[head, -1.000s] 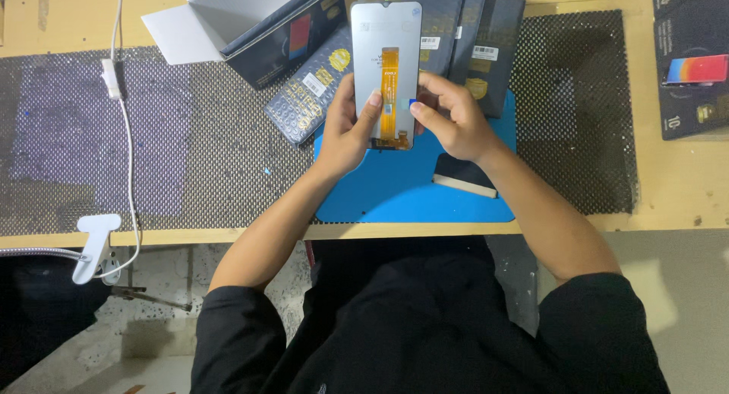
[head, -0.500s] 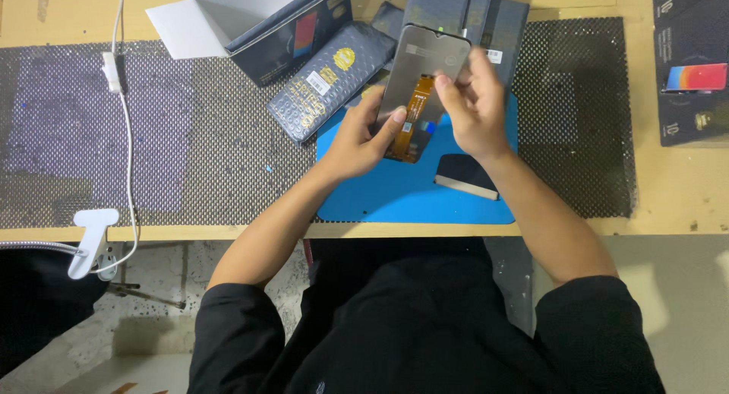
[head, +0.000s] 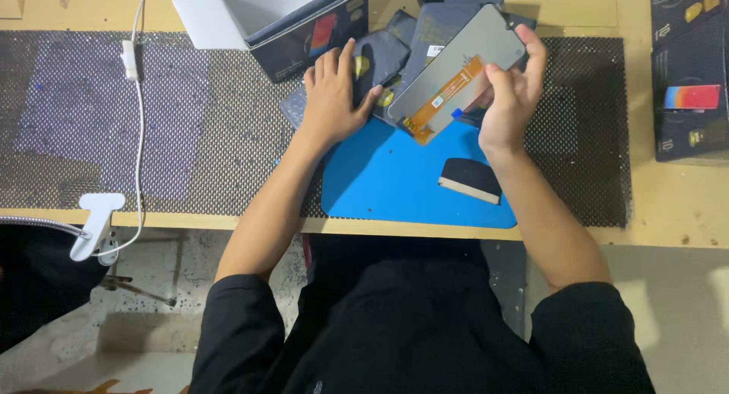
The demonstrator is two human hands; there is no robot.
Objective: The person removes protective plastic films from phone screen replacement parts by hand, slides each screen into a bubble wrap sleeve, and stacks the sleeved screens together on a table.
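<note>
We find open mesh mat left of our hands; boxes and a black block crowd elsewhere.

both bare forearms reach forward from black sleeves. the left hand lies palm down, fingers together and stretched flat. the right hand is raised, fingers curled in a grip, thumb pressed across.

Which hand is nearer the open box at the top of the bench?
Left. The left hand lies just below the open box, fingertips almost at its front wall. The right hand is well off to its right, holding the phone screen panel.
</note>
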